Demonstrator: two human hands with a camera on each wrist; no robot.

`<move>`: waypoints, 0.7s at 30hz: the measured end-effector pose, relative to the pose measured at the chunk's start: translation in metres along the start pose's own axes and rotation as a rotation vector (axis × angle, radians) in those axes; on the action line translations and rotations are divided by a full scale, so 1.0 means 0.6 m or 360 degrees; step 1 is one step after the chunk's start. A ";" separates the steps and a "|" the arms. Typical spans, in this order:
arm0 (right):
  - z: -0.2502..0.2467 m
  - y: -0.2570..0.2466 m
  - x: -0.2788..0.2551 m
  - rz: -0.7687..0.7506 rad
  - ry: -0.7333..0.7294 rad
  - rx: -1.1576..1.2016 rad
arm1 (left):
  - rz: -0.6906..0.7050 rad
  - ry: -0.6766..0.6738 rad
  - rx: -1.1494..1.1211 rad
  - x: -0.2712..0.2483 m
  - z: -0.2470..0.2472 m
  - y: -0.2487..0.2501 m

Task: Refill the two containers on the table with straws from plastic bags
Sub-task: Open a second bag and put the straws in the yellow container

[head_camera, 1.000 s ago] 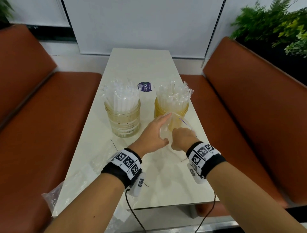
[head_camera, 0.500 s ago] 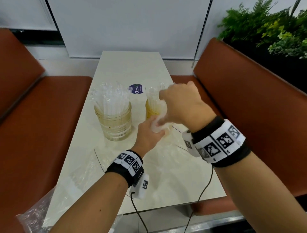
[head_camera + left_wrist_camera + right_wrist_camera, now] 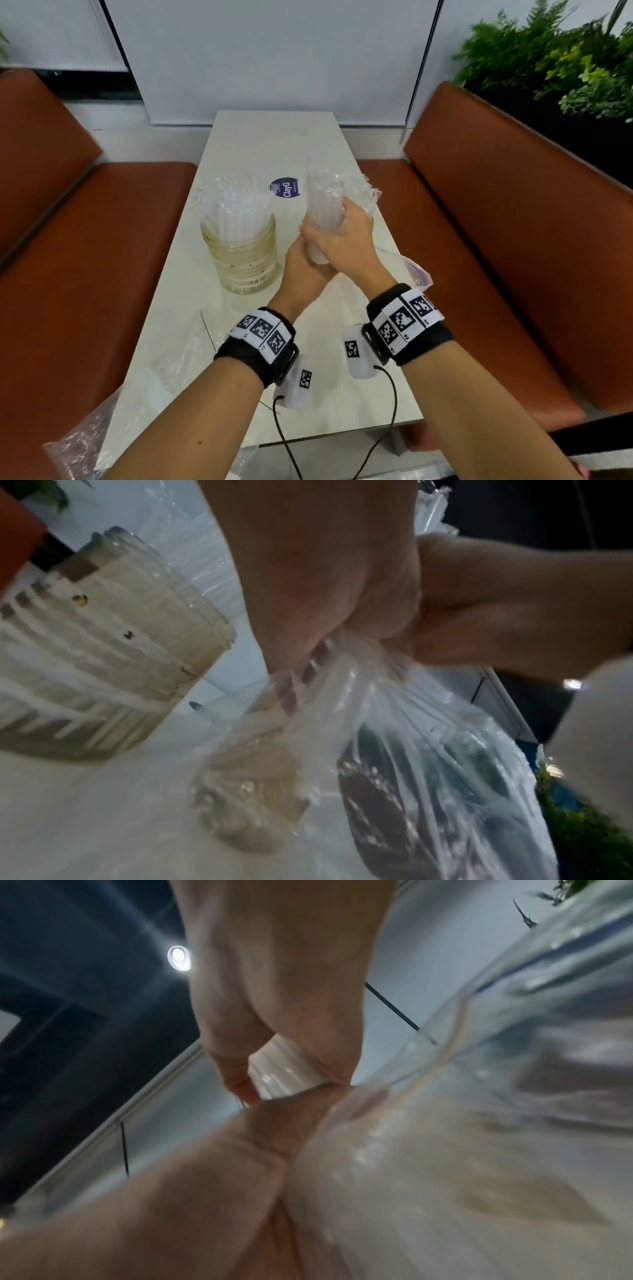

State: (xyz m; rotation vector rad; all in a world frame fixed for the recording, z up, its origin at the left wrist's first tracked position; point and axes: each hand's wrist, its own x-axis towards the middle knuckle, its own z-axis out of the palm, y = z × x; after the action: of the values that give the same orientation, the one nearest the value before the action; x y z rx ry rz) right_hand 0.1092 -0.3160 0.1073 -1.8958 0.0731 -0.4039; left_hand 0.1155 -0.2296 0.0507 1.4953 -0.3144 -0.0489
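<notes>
The right hand (image 3: 342,236) is closed around a bundle of straws (image 3: 323,209), which stands upright in the middle of the head view; its fingers wrap the lower part of the bundle, and the right wrist view shows the white bundle end between thumb and fingers. The left hand (image 3: 303,267) is just below it and touches it; its fingers are curled and pinch the clear plastic bag (image 3: 428,750), which hangs down from the fist in the left wrist view. To the left of the hands, the left container (image 3: 239,253), a clear jar, stands on the table and is full of straws. The right container (image 3: 371,222) is mostly hidden behind the right hand, at the right of the center, and only some of its straws and a part of its yellowish rim can be seen. A round purple sticker (image 3: 287,187) lies between the two containers, a little farther up in the frame. Another plastic bag (image 3: 178,356) lies flat in the lower left part of the pale table (image 3: 274,144). Brown benches (image 3: 496,240) stand on both sides, and green plants (image 3: 548,61) fill the upper right corner.
</notes>
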 end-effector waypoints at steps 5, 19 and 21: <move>-0.032 -0.070 0.030 -0.0227 0.0060 0.0053 | -0.0207 -0.0103 0.0106 -0.007 -0.009 -0.017; -0.063 -0.104 0.207 -0.0394 0.0406 0.0454 | -0.0092 -0.0031 0.0114 -0.012 -0.027 -0.051; -0.052 -0.063 0.214 -0.0286 0.0369 0.0345 | -0.0091 -0.0008 0.0116 -0.011 -0.031 -0.054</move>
State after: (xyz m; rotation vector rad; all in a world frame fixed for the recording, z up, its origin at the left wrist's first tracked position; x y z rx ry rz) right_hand 0.2146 -0.3619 0.1824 -1.6409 0.0121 -0.7246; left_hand 0.1187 -0.2125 0.0167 1.5768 -0.2800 -0.0872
